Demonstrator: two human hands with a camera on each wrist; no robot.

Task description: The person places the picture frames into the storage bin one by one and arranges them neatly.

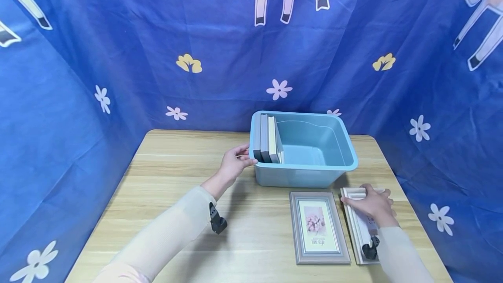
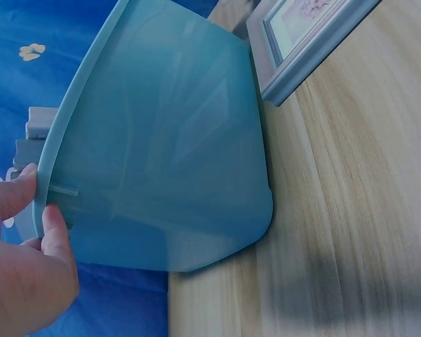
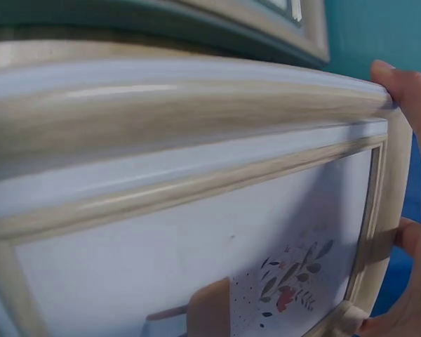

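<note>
A light blue plastic bin (image 1: 298, 176) stands at the back of the table. My left hand (image 1: 232, 165) pinches its left rim near the front corner; in the left wrist view the thumb and a finger (image 2: 55, 232) are at the rim. At the right, my right hand (image 1: 373, 204) grips the far end of a cream picture frame (image 1: 353, 230), partly covering it. The right wrist view shows the frame's ribbed border (image 3: 196, 105) and a leaf-and-flower print, with the thumb on one edge. Beside it lies a grey picture frame (image 1: 296, 230) with a pink flower print, face up.
Several flat grey and cream pieces (image 1: 265, 141) stand on edge along the bin's left inner wall. The wooden table (image 1: 165, 178) meets blue patterned cloth (image 1: 228, 82) at the back and sides. A small black device (image 1: 217, 219) is strapped at the left wrist.
</note>
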